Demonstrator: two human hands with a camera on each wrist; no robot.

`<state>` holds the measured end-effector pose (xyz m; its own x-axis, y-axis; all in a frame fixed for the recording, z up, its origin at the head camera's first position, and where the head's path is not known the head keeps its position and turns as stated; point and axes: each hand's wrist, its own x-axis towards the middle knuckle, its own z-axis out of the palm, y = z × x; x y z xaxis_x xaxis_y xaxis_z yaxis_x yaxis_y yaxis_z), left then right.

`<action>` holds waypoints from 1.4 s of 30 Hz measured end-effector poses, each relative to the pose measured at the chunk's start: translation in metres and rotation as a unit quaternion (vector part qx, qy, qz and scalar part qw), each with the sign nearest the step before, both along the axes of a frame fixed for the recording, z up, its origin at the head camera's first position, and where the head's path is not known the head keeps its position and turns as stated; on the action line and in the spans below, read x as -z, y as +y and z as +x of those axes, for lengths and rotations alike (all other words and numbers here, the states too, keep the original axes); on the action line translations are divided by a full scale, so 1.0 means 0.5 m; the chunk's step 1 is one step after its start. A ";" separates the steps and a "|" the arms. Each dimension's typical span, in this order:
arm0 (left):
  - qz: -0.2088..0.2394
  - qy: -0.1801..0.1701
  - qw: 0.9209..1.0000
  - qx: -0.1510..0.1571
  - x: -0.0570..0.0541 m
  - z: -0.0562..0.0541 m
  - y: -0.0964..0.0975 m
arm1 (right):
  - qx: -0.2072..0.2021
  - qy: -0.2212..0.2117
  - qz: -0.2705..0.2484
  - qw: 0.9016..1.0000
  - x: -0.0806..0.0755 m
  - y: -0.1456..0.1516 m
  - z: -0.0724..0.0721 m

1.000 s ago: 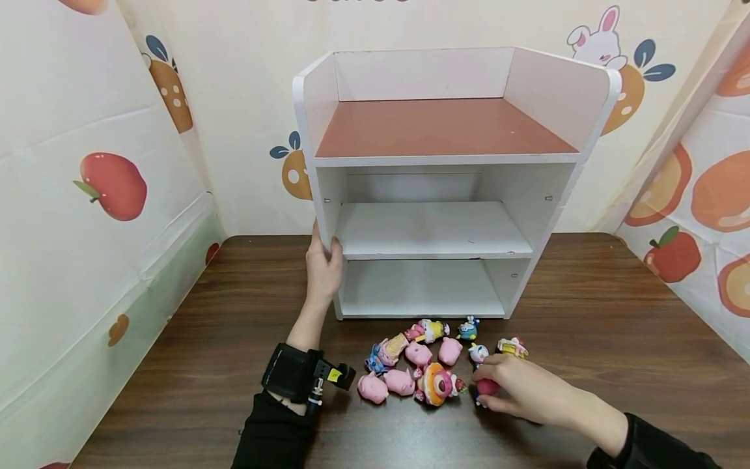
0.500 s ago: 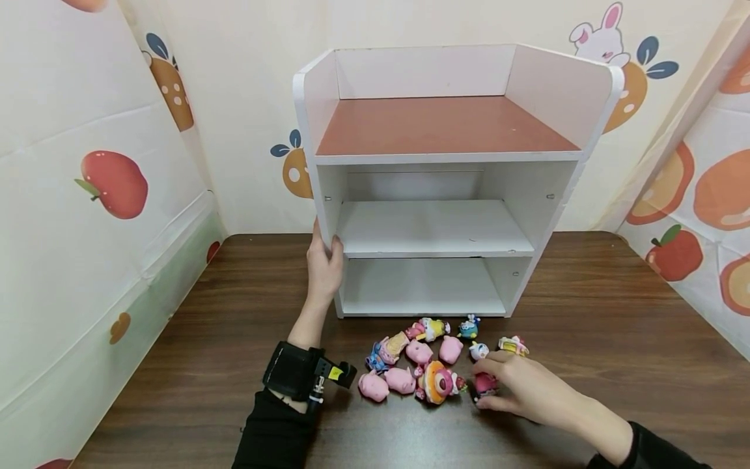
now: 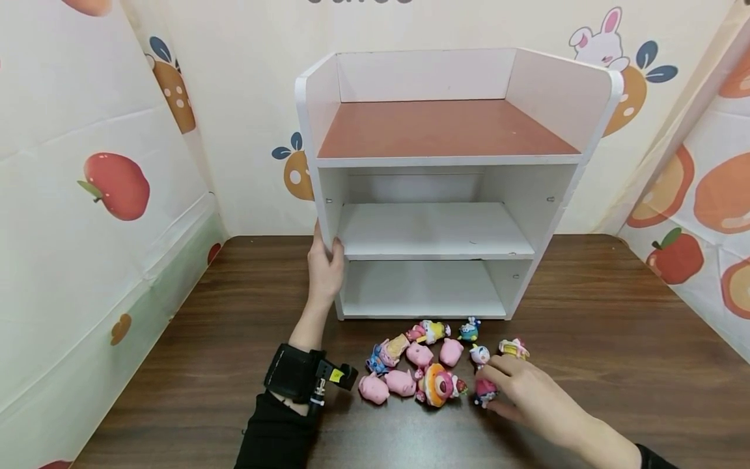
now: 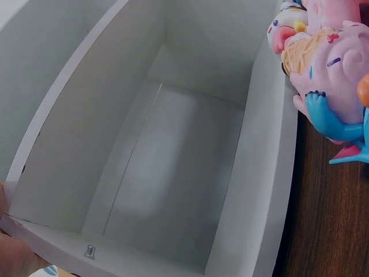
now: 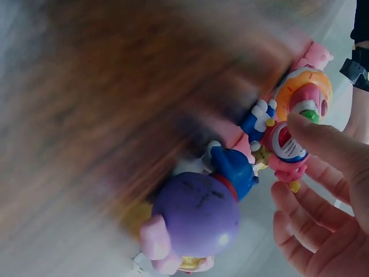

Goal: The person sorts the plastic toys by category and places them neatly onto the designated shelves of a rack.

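My left hand [image 3: 325,270] grips the left side panel of a small white shelf [image 3: 433,255], thumb at its front edge. Only part of that hand [image 4: 17,254] shows in the left wrist view. My right hand [image 3: 536,397] is beside a small pink-and-blue figurine [image 3: 485,392] in front of the shelf. In the right wrist view the thumb and loosely bent fingers of this hand [image 5: 340,242] lie around the figurine [image 5: 288,153]; whether they touch it I cannot tell. Close by stands a figurine with a purple ball shape [image 5: 196,213], hidden by the hand in the head view.
Left of the right hand lie pink pig figurines [image 3: 374,388], an orange-ringed figurine [image 3: 436,385] and several others. A small blue figurine [image 3: 469,329] is near the shelf's base, and a yellow-and-pink one [image 3: 513,348] lies beyond the right hand. Printed cloth walls [image 3: 252,85] surround the wooden table [image 3: 222,365].
My right hand has drawn back slightly to the right, its fingers loosened, so more of the pink-and-blue figurine shows. The left hand and shelf stay in place.
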<state>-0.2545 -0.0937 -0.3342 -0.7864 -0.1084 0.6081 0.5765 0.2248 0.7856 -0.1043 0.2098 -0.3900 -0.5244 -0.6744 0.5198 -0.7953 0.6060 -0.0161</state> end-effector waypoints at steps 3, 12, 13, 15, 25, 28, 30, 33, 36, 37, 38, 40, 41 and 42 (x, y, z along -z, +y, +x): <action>0.001 0.000 1.000 0.000 0.000 0.001 -0.001 | 0.011 0.023 0.002 1.000 0.004 -0.002 0.002; -0.002 0.008 1.000 -0.003 0.004 0.002 -0.002 | 0.022 0.038 0.015 0.999 0.010 -0.007 0.007; -0.002 0.009 1.000 -0.003 0.005 0.002 -0.002 | 0.022 0.037 0.018 0.999 0.010 -0.007 0.007; -0.001 0.010 1.000 -0.004 0.006 0.002 -0.002 | 0.023 0.038 0.024 0.999 0.010 -0.008 0.008; 0.003 0.009 1.000 -0.003 0.006 0.004 0.000 | 0.031 0.066 0.040 0.997 -0.019 -0.003 0.013; 0.000 0.008 1.000 -0.007 0.006 0.004 -0.001 | 0.033 0.076 0.048 0.995 -0.039 -0.001 0.013; -0.001 0.009 1.000 -0.008 0.006 0.004 -0.002 | 0.031 0.080 0.050 0.995 -0.056 -0.001 0.011; -0.002 0.010 1.000 -0.007 0.006 0.003 -0.004 | 0.031 0.076 0.050 0.995 -0.082 0.000 0.010; -0.001 0.010 1.000 -0.007 0.005 0.003 -0.003 | 0.028 0.070 0.049 0.996 -0.109 0.002 0.009; 0.000 0.009 1.000 -0.007 0.005 0.003 -0.004 | 0.028 0.071 0.050 0.996 -0.119 0.002 0.008; 0.000 0.009 1.000 -0.008 0.005 0.003 -0.003 | 0.028 0.074 0.053 0.995 -0.128 0.002 0.008; 0.000 0.010 1.000 -0.011 0.003 0.003 -0.002 | 0.027 0.085 0.060 0.994 -0.148 0.002 0.007; 0.000 0.010 1.000 -0.012 0.002 0.003 -0.001 | 0.029 0.088 0.066 0.993 -0.159 0.002 0.007; 0.000 0.011 1.000 -0.012 0.002 0.003 -0.001 | 0.031 0.095 0.070 0.993 -0.170 0.002 0.007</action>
